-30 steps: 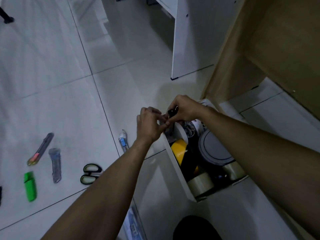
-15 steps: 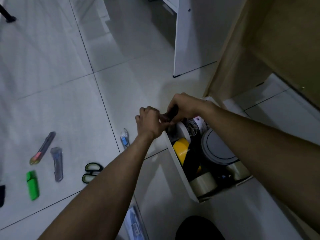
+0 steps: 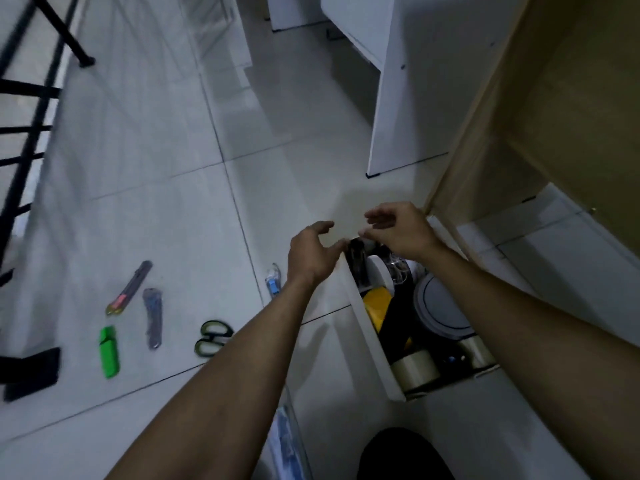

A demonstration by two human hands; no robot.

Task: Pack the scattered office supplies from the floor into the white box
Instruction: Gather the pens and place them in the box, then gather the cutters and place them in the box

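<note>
The white box (image 3: 372,336) lies on the floor (image 3: 166,209) at the foot of a wooden cabinet (image 3: 540,109), already crowded with a grey round lid (image 3: 440,311), a yellow roll (image 3: 377,303) and clear tape rolls (image 3: 417,370). Well to its left on the tiles lie the scissors (image 3: 213,337), a green highlighter (image 3: 110,351), two utility knives (image 3: 152,317) and, nearer the box, a small blue-and-white item (image 3: 273,280).

The step in hand looks like letting go of something at the box's far end. To do it well, both hands should lift straight up so nothing settled is dragged out, then the nearest loose item should be taken next.

The left hand (image 3: 311,252) hovers beside the box's far corner, fingers (image 3: 323,227) loosely spread, holding nothing. The right hand (image 3: 401,230) hangs over the far end, fingers likewise relaxed and apart, gripping nothing I can see.
</note>
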